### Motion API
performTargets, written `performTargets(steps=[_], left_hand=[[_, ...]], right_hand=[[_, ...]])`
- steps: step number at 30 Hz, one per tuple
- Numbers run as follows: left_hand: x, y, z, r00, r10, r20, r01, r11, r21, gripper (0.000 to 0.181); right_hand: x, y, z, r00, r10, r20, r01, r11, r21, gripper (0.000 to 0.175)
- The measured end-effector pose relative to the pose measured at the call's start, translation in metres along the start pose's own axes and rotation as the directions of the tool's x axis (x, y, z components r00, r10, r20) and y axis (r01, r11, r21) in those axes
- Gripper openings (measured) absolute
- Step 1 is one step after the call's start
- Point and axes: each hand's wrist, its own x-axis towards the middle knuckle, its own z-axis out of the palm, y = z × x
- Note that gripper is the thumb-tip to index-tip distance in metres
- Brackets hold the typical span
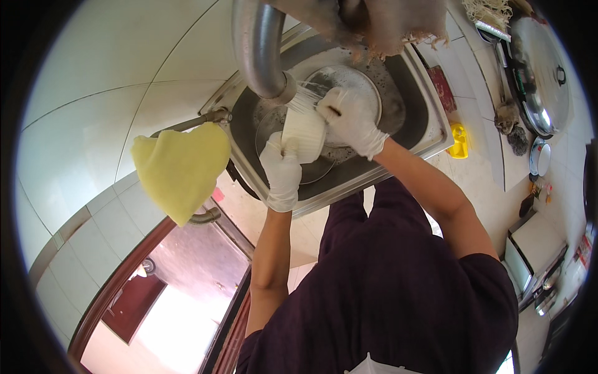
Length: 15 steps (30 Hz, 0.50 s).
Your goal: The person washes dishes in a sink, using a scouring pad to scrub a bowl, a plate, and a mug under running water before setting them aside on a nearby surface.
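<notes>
My left hand (282,173), in a white glove, grips a white ribbed bowl (304,138) from its near left side. The bowl is tilted over the stainless steel sink (411,100). My gloved right hand (352,119) has its fingers curled at the bowl's upper right edge; its fingertips are partly hidden. Water (304,99) sprays from the metal faucet (261,51) onto the bowl and beside the right fingers. Behind the right hand, a round metal dish (348,75) with suds sits in the sink. A second round vessel (317,175) lies partly hidden below the bowl.
A yellow cloth (184,168) hangs over a pipe left of the sink. Brownish cloth (404,25) overhangs the sink's far side. To the right are a yellow plastic holder (459,141), a large lidded pan (542,77) and a small bowl (540,158). A doorway (173,290) opens at lower left.
</notes>
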Motion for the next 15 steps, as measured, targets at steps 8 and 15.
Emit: performTargets(steps=[8, 15], left_hand=[[0.000, -0.009, 0.008, 0.999, 0.044, 0.031, -0.045, 0.999, 0.016, 0.014], [0.004, -0.007, 0.011, 0.999, -0.008, 0.044, 0.009, 1.000, -0.027, 0.011]], right_hand=[[-0.026, -0.006, -0.003, 0.981, -0.172, -0.091, 0.165, 0.983, -0.082, 0.010], [-0.003, -0.028, -0.019, 0.958, -0.275, 0.077, 0.282, 0.953, -0.111, 0.006]])
